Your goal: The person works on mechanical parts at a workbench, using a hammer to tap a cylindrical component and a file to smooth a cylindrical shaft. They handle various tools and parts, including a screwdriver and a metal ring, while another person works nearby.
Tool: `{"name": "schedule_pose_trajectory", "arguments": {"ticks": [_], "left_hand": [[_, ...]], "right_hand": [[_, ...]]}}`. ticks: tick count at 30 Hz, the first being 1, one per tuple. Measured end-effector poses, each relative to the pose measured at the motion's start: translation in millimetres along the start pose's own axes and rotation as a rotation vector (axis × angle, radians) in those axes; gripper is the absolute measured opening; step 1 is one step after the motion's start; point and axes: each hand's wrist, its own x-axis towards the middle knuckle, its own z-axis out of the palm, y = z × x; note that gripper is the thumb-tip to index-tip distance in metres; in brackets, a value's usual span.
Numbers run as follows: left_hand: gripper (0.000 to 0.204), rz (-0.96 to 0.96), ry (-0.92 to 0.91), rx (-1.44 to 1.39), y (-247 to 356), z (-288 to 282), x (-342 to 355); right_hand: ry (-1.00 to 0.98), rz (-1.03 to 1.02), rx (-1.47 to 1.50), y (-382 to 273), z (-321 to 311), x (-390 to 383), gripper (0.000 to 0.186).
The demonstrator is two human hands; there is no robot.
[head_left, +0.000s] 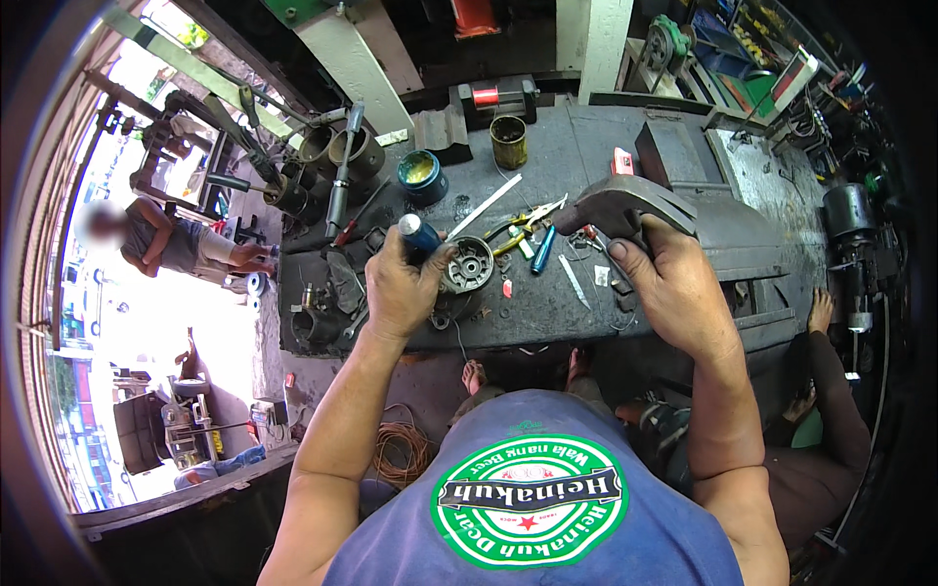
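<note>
Head view: work looks under way, the round metal housing (pixel 471 266) sitting with its hollows bared on the surface (pixel 576 146), though how much is left I cannot tell. The left grip (pixel 399 293) is wrapped round a blue-handled tool (pixel 418 232), the housing just beside it at 2 o'clock; the right grip (pixel 686 288), holding a hammer (pixel 625 198), has the housing at 9 o'clock

scuffed, dull grey metal-looking bench (pixel 532 330), rough-cast round grey metal housing (pixel 471 266), glossy blue plastic-looking handle (pixel 420 234) capped in smooth silvery metal, matt dark curved metal hammer head (pixel 625 195), grimy yellow-smeared metal can (pixel 509 146) near the bench's far edge
</note>
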Motion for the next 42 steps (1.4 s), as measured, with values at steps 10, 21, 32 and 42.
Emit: {"name": "schedule_pose_trajectory", "arguments": {"ticks": [10, 21, 32, 42], "left_hand": [[0.038, -0.01, 0.042, -0.065, -5, 3, -1], [0.04, 0.032, 0.007, 0.042, -4, -1, -1], [0.04, 0.116, 0.068, 0.132, -5, 1, -1], [0.045, 0.124, 0.033, 0.138, -1, -2, 0]], "right_hand": [[-0.029, 0.021, 0.009, -3, 6, -1, 0.035], [-0.115, -0.019, -0.067, -28, 9, 7, 0.032], [-0.188, -0.621, -0.405, -105, 26, 49, 0.029], [-0.083, -0.699, -0.353, -167, 6, 64, 0.023]]}}
